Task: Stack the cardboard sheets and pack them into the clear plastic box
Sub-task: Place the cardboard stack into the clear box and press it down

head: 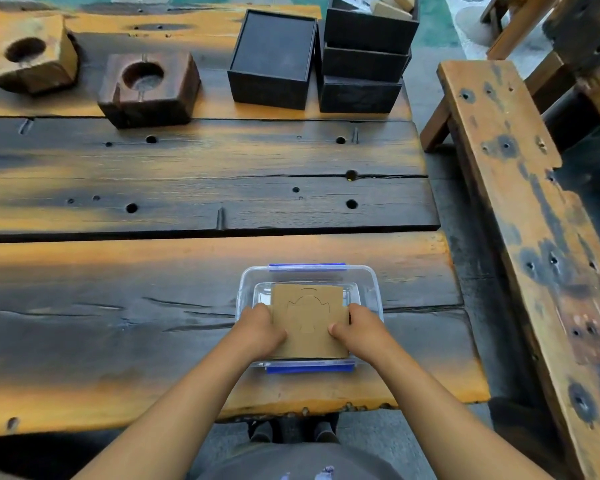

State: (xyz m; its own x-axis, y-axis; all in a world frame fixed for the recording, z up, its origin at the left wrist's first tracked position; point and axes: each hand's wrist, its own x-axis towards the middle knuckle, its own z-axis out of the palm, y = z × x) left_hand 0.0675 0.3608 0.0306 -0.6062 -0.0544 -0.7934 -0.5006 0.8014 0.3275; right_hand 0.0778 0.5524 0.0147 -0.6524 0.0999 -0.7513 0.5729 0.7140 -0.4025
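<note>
A brown stack of cardboard sheets (309,320), its top sheet marked with a cut outline, sits tilted in the open clear plastic box (371,282) with blue clips near the table's front edge. The far edge of the stack is down inside the box and the near edge rests at the front rim. My left hand (258,329) grips the stack's left side and my right hand (359,332) grips its right side, thumbs on top. How many sheets are in the stack is hidden.
The wooden plank table (187,188) carries two wooden blocks with round holes (32,53) (148,88) at the back left, and black boxes (274,60) (364,60) at the back right. A wooden bench (520,220) runs along the right.
</note>
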